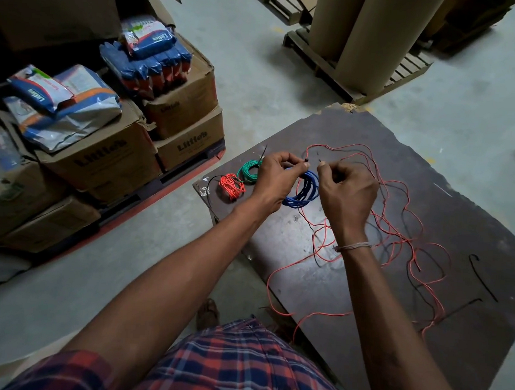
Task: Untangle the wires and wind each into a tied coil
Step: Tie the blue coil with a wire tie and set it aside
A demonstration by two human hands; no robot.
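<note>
**Blue coil in hand, red wire loose across the board**

At centre frame, a person in a plaid shirt holds a blue coil (304, 189) above a dark board (361, 135). The left hand (277, 182) grips the coil's upper edge, thumb and forefinger pressed together on a thin dark tie end. The right hand (346, 192) faces it from the right, fingers curled, thumb and forefinger pinching the other end of the tie just above the coil.

To the left of the hands, two finished coils lie on the board: a green coil (249, 170) and, nearer the board's left corner, a red coil (232, 186), the two just beside each other.

Right of centre and down toward the lower middle, a long red wire (411, 245) sprawls in loose loops, tangled with a thin black wire (410, 275).

Stacked cardboard boxes (100, 159) topped with blue packets fill the left of the frame.
</note>
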